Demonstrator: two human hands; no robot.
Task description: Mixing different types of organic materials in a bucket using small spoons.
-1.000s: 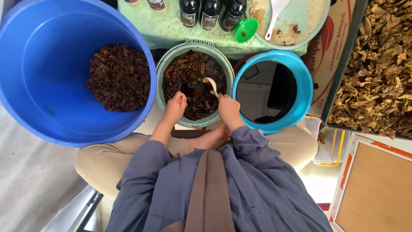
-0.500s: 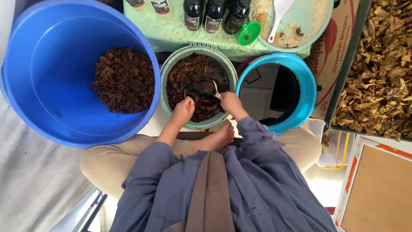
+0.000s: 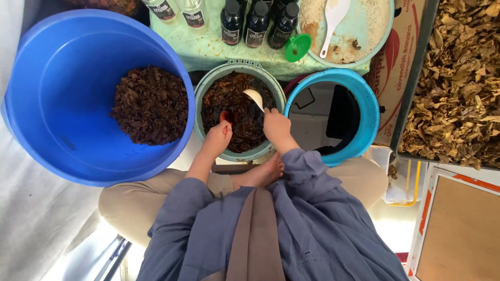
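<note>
From my remote seat, both hands work inside the green bucket (image 3: 205,99) of wet dark leaves (image 3: 234,112), which stands between the big blue tub (image 3: 62,67) and the smaller blue bucket (image 3: 364,99). My right hand (image 3: 275,129) has its grip closed around the handle of a pale spoon (image 3: 254,97), whose bowl rests on the leaves near the bucket's far side. My left hand (image 3: 220,134) dips its fingertips into the leaves at the near edge, fingers loosely curled; whether they pinch anything I cannot tell. Dark bottles (image 3: 255,18) and a green funnel (image 3: 298,48) stand on the worktop (image 3: 208,49) beyond.
</note>
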